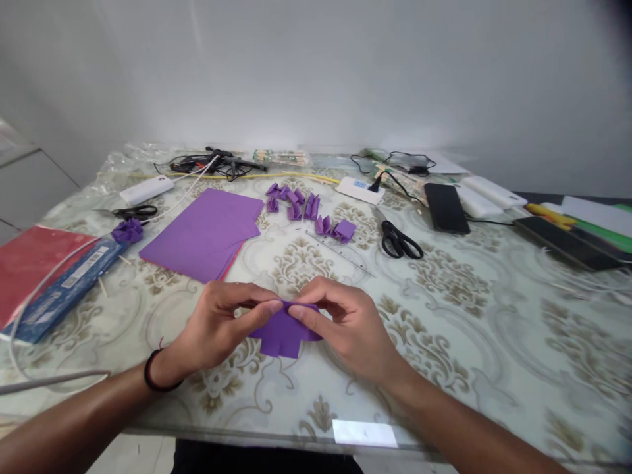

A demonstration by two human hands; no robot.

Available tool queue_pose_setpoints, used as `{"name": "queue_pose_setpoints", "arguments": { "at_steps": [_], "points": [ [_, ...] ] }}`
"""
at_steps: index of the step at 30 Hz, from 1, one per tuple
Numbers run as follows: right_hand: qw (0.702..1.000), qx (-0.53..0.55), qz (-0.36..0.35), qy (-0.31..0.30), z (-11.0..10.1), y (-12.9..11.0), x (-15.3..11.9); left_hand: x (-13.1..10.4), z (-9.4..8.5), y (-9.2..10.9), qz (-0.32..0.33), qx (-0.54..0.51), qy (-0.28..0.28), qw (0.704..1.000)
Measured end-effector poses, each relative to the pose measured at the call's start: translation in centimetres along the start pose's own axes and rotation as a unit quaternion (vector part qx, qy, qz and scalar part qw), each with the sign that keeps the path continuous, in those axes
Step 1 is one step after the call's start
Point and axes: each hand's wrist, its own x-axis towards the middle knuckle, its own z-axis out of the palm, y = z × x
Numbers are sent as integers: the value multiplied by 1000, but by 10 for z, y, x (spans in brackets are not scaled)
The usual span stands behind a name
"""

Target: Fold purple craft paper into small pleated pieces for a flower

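Observation:
Between my two hands is a piece of purple paper (280, 336), cut with a notched lower edge and creased along its top. My left hand (222, 322) pinches its upper edge between thumb and forefinger. Close beside it, my right hand (343, 322) pinches the same edge, thumb on the near face. The fingers behind the paper are partly hidden. Past my hands lie several small folded purple paper pieces (311, 207). A stack of purple sheets (202, 230) rests to the left, and a clear ruler (340, 253) lies beyond my right hand.
Black-handled scissors (399, 242) lie right of the ruler, near a phone (447, 209). A white power strip (360, 190) and a yellow cable (291, 176) run along the back. At left are a crumpled purple paper flower (127, 230), more scissors (135, 212) and a red-and-blue packet (74, 283).

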Motion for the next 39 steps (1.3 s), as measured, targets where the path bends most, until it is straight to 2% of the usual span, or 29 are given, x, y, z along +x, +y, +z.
{"name": "queue_pose_setpoints", "arguments": {
  "at_steps": [9,18,22,29,32,36,39],
  "points": [
    [999,-11,47,9,-1,-6,2,0,3,-2,-20,-21,19,999],
    [998,-30,52,35,-6,-6,1,2,1,-4,-102,-5,16,995],
    [996,-56,64,15,-7,-4,4,3,-1,-7,-102,18,15,994],
    [986,-113,86,-89,-4,-3,3,5,0,-7,-99,7,37,994],
    [987,-99,87,-87,-4,-3,3,5,0,-6,-111,-18,49,993],
    [993,-39,98,-56,-9,-1,5,6,-1,-7,-148,-110,11,983],
    [993,-16,103,-57,-10,1,7,7,-3,-8,-130,-86,2,988]
  ]
}}
